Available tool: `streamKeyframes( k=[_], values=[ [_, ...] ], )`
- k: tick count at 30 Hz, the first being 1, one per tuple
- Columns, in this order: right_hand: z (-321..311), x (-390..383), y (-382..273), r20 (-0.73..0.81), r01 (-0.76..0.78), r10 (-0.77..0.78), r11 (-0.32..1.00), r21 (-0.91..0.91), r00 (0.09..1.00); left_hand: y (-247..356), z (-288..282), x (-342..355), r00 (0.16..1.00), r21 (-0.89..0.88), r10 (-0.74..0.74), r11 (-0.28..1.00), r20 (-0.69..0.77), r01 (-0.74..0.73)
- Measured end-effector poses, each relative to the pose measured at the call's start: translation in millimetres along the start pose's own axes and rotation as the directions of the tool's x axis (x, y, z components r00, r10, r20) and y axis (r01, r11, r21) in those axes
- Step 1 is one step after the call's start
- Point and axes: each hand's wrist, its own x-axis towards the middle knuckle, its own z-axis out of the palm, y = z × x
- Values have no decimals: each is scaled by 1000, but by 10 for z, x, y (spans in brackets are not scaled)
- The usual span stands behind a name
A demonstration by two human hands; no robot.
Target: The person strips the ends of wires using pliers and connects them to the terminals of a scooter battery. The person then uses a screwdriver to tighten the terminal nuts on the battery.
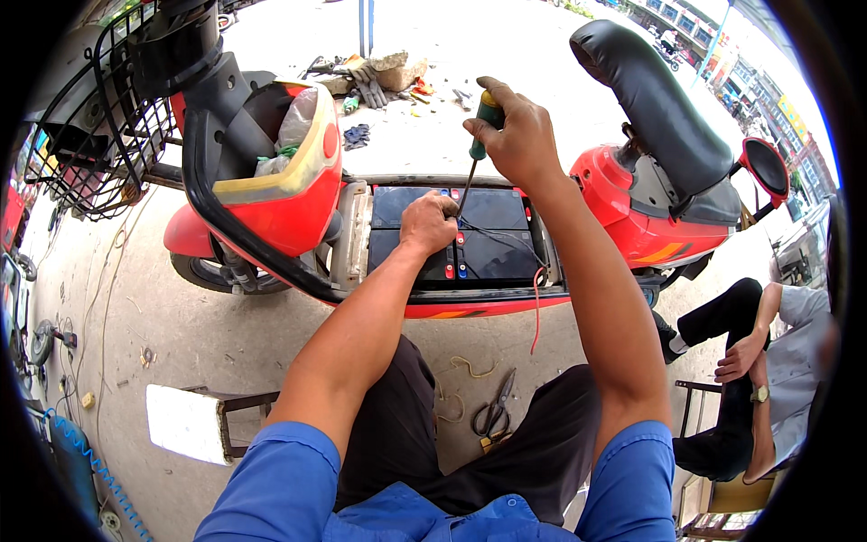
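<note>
My right hand [517,135] is closed round the green and yellow handle of a screwdriver [489,116]. Its shaft points down, and the tip meets a terminal between the black batteries [495,255]. Beside that tip, the fingers of my left hand [428,222] are pinched together at the same terminal; what they hold, if anything, is hidden. The batteries lie in the open floor compartment of a red electric scooter [271,212]. Red and blue terminals show on them. A thin black wire [501,237] crosses the batteries, and a red wire [536,316] hangs over the near edge.
Scissors [493,411] lie on the ground between my legs. A white-topped stool [187,425] stands at left. Gloves [368,88] and stones [402,74] lie beyond the scooter. Its black seat [652,99] is tilted up. At right sits a person [799,361] with folded arms.
</note>
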Motion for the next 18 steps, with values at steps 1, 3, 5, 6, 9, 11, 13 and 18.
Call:
streamKeyframes(
  k=[1,3,5,6,9,11,13,18],
  values=[
    [-13,-9,-28,13,-8,8,1000,-7,1000,0,-10,-1,1000,6,-4,1000,3,4],
    [-15,-17,-34,8,-15,15,1000,-2,1000,32,-34,-1,999,18,-29,999,34,29],
    [-3,-22,-1,-28,-15,16,1000,24,999,98,-61,2,993,32,-71,997,92,69],
    [2,-18,17,-36,-16,17,999,37,999,102,-50,3,996,29,-57,998,75,55],
    [4,-8,30,-32,-21,22,1000,21,999,101,-36,-6,999,26,-31,999,36,30],
    [-8,-10,-25,7,-24,24,998,-59,1000,78,-56,-18,999,33,-38,999,26,37],
    [-11,-31,-30,-2,-19,19,998,-60,1000,78,-44,-9,999,33,-45,998,28,44],
    [53,-13,85,-72,46,-40,995,89,997,114,-31,-4,999,39,-40,999,31,38]
  ],
)
